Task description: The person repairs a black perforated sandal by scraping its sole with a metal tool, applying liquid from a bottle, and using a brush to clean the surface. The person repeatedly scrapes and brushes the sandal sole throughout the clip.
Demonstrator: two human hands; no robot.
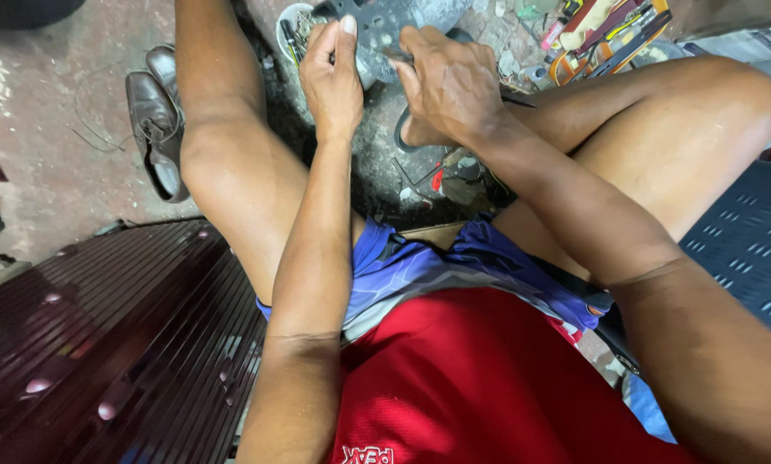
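My left hand [332,76] grips the left edge of a dark grey plate-like part with small holes [378,24], held up near the top of the view between my knees. My right hand [447,82] is closed around a thin tool [396,54] whose tip rests against that part. What kind of tool it is stays hidden by my fingers. Both forearms reach forward over my blue shorts and red shirt. Below the hands, small dark parts and a red-tipped piece [438,179] lie on the dirty floor.
A pair of worn brown leather shoes [155,120] lies on the concrete to the left. A small bowl of bits [292,33] sits by my left hand. Assorted tools [604,30] crowd the top right. A dark ribbed panel [119,344] fills the lower left, and a dark blue mat [750,241] lies at the right.
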